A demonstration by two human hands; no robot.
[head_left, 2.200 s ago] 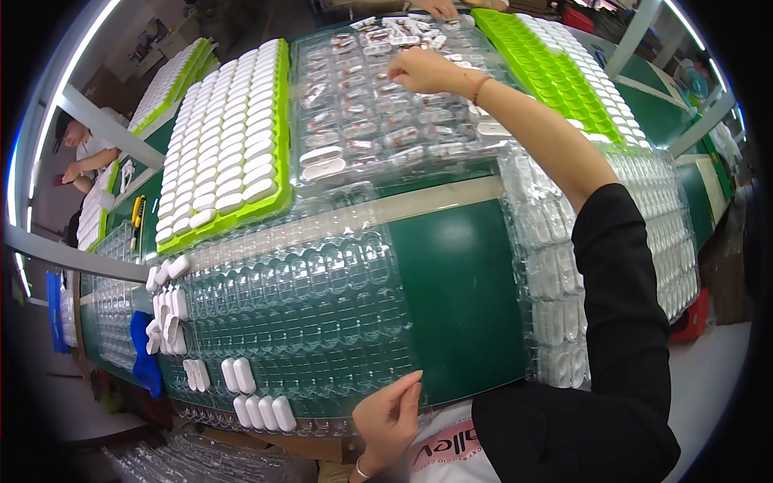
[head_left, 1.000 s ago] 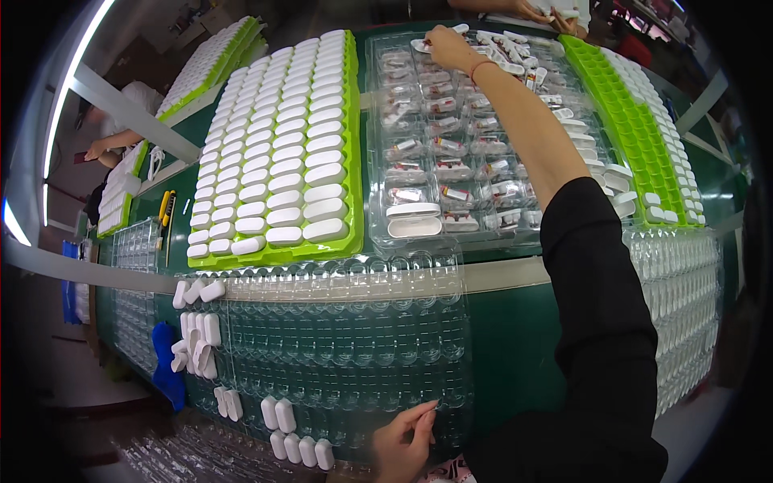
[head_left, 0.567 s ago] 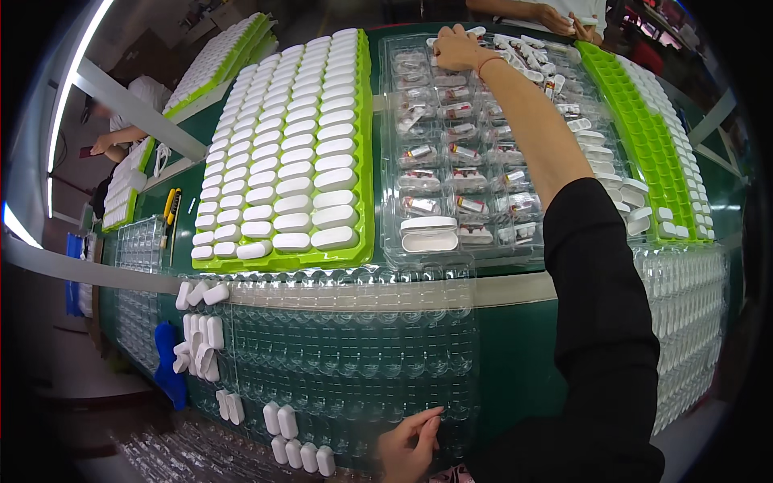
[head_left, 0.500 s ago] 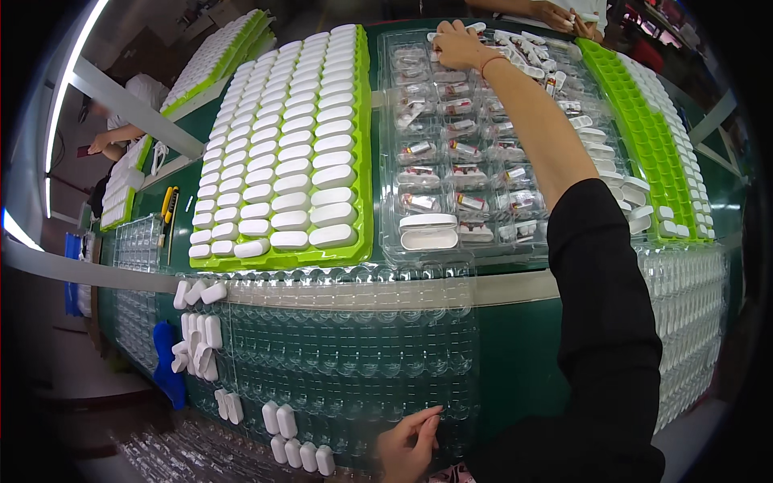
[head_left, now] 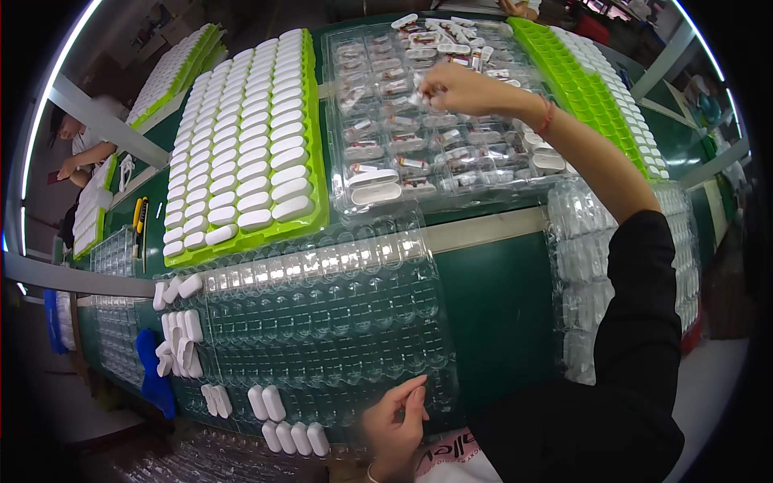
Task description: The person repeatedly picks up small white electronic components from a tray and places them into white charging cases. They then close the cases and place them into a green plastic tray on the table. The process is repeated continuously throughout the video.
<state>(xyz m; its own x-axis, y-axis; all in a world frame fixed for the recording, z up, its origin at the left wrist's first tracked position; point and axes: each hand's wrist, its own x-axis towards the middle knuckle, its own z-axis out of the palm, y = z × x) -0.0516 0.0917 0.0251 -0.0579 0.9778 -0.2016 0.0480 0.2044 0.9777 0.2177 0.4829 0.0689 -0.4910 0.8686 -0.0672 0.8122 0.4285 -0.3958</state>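
Head view: a big green counter (head_left: 503, 314) runs under everything. Beside and ahead of the left hand lies a clear plastic tray (head_left: 322, 310). Under the right hand is another clear tray, the packed one (head_left: 452, 196), with little packets in its cups. To the left of the right hand, a bright green tray (head_left: 317, 189) holds rows of white cases.

The right hand (head_left: 457, 90) is over the packed one, its finger and thumb pinched on something. The left hand (head_left: 394, 419) is at the near edge of the clear plastic tray, fingers half bent; I cannot tell if it holds anything.

Closer in than the right hand, an open white case (head_left: 377, 188) sits on the packed one. It looks light, stiff and smooth, so it might slip; its long sides look good to hold.

Smallest is the small pale thing (head_left: 417, 94) at the right hand's fingertips. It is blurry, but probably very light, so a soft pinch by its edge should do.
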